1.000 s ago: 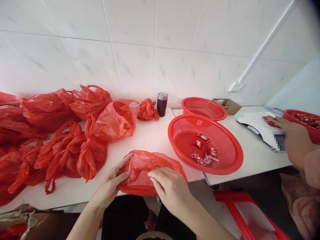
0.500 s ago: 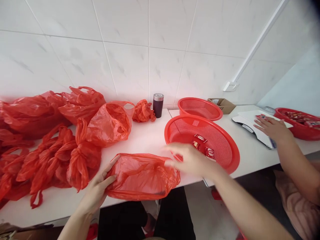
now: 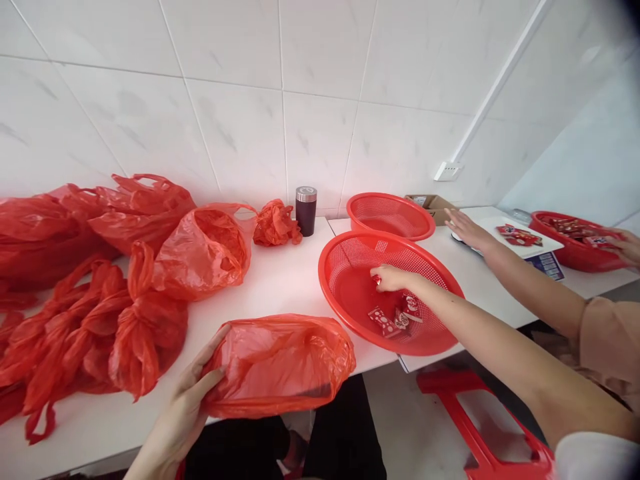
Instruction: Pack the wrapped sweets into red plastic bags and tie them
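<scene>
My left hand [image 3: 193, 393] grips the left rim of an open red plastic bag [image 3: 285, 363], thumb inside and fingers outside. The bag's mouth faces up at the table's front edge. My right hand [image 3: 393, 278] reaches into the large red basket [image 3: 330, 267], its fingers closed on a small red packet [image 3: 377, 281]. Below that hand, several red-and-white packets [image 3: 384, 321] lie on the basket's floor.
Filled red bags [image 3: 150, 333] crowd the left side of the table. A dark tumbler [image 3: 306, 212] and a second basket [image 3: 390, 200] stand behind. At right, a co-worker's arm [image 3: 530, 280] reaches past a scale [image 3: 545, 243] holding packets. A red stool [image 3: 465, 420] is below.
My right hand has moved from above the bag into the basket and closed on a packet. The co-worker's hand has shifted left off the scale, and packets now show on the scale.
</scene>
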Motion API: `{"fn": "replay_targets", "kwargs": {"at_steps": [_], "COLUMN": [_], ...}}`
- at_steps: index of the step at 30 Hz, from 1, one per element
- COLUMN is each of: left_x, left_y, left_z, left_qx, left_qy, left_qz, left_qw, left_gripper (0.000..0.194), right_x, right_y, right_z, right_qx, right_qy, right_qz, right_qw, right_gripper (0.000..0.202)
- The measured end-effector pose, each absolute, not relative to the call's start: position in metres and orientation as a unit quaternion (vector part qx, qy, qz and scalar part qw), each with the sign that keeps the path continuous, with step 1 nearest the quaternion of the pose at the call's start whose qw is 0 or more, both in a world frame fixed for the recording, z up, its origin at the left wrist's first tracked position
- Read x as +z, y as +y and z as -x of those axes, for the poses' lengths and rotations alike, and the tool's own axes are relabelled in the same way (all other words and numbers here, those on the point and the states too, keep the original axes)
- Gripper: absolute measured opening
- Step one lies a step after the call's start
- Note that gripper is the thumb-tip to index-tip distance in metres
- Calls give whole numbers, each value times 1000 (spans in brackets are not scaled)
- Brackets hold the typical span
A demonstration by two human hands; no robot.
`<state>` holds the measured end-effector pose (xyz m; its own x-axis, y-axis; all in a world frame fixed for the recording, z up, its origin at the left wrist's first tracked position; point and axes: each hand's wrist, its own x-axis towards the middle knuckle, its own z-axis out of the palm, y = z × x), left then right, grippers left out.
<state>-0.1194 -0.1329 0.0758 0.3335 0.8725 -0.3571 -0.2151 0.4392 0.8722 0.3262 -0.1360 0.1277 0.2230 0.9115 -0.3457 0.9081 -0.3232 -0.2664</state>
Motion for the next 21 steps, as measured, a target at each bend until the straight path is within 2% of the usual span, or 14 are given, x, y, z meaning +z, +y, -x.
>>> {"fn": "replay_targets", "kwargs": {"at_steps": [2, 5, 7, 8, 10, 14, 16, 21], "left_x": [77, 77, 76, 76, 76, 78, 77, 70], "left_y": [-133, -134, -134, -134, -135, -139, -141, -137], "left_z": [118, 112, 106, 103, 98, 98, 103, 112], "left_qx": [384, 402, 410, 412, 412, 402, 398, 425], "left_qy": [442, 436, 430, 428, 424, 418, 419, 438], "left_qz": [-374, -387, -399, -404, -415, -426, -426, -426], "left_qw": [719, 706, 698, 695, 692, 695, 696, 667], "left_gripper": [83, 82, 82, 81, 80, 80, 80, 79], "right_x": [147, 183, 197, 198, 186, 137, 123, 126], "right_y": [-136, -146, -158, -164, -171, -162, -152, -142], "right_z": [-310, -263, -217, -192, -149, -109, -109, -109], "right_qx": [230, 259, 364, 410, 427, 288, 241, 283], "right_qy": [-593, -625, -642, -643, -672, -718, -720, -709], "right_qz": [771, 724, 618, 572, 528, 603, 627, 627], "right_qw": [37, 131, 273, 301, 296, 197, 176, 159], "right_gripper": [22, 22, 24, 22, 20, 12, 14, 18]}}
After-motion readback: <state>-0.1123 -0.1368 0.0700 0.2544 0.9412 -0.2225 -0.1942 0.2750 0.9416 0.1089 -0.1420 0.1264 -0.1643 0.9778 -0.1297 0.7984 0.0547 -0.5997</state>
